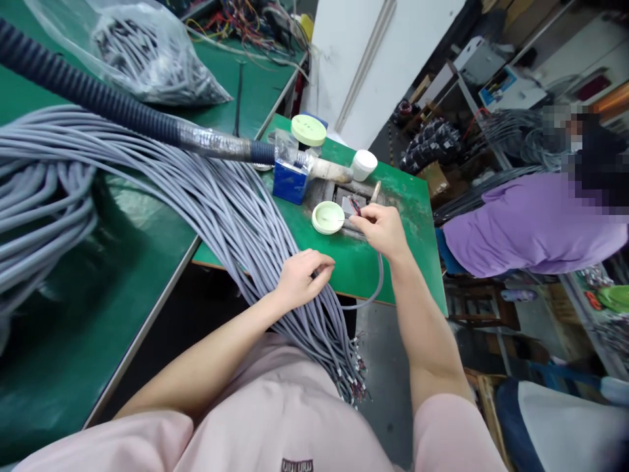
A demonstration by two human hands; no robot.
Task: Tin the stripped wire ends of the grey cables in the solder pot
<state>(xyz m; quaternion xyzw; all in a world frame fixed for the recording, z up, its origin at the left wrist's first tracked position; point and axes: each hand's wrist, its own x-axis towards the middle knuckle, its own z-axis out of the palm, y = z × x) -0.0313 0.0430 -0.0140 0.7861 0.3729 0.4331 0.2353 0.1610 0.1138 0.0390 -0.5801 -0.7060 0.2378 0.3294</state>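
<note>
My right hand point(378, 228) is closed on the end of a grey cable point(380, 278), beside a shallow pale-green dish point(328, 217). Thin coloured wires stick out past its fingertips, over a small metal-topped unit point(350, 202). The cable loops down from this hand toward the bundle. My left hand point(305, 276) rests over a thick bundle of grey cables point(260, 229), its fingers curled toward the thumb; whether it grips anything is hidden. Below it, the bundle's stripped ends show coloured wires point(354, 373).
A dark corrugated hose point(98, 88) with a pale nozzle crosses from the left, over a blue box point(289, 181). Behind stand a yellow-green lid point(308, 130) and a white jar point(364, 164). A plastic bag of cable pieces point(152, 56) lies back left. A person in purple point(535, 223) is at right.
</note>
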